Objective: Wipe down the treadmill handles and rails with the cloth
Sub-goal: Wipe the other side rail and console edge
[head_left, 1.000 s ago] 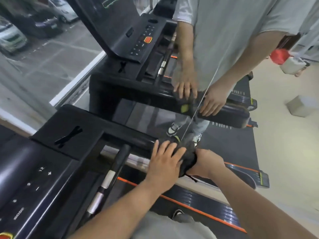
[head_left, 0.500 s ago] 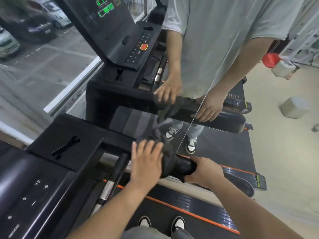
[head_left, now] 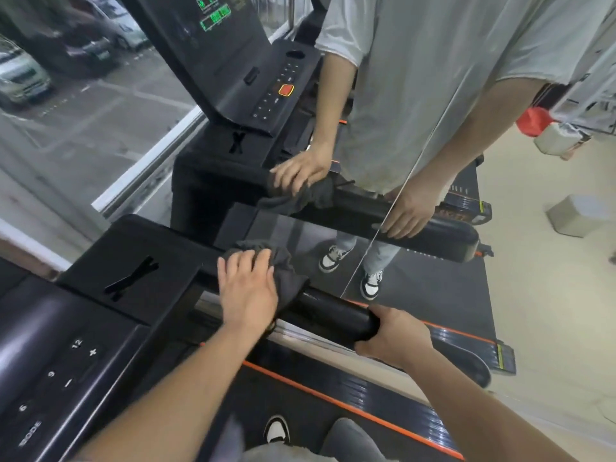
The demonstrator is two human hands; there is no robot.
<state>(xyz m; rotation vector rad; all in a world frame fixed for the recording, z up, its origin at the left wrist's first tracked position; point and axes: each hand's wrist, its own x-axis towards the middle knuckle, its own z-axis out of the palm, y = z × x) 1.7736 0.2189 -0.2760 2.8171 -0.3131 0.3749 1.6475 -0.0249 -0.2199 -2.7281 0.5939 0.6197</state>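
Observation:
A thick black side rail (head_left: 333, 313) of the treadmill runs from the console frame toward the lower right. My left hand (head_left: 248, 288) lies flat on a dark grey cloth (head_left: 286, 275), pressing it onto the rail close to where it joins the frame. My right hand (head_left: 393, 335) is closed around the rail's free end, bare, apart from the cloth. Part of the cloth is hidden under my left palm.
A mirror wall directly ahead reflects me, the rail and the console (head_left: 233, 61). The control panel (head_left: 50, 378) sits lower left. The belt with an orange stripe (head_left: 333, 401) lies below. A window with parked cars is at the left; beige floor (head_left: 550, 311) at the right.
My left hand has slid the cloth leftward along the rail toward the console frame. My right hand has stayed on the rail's end, and more bare rail shows between the hands.

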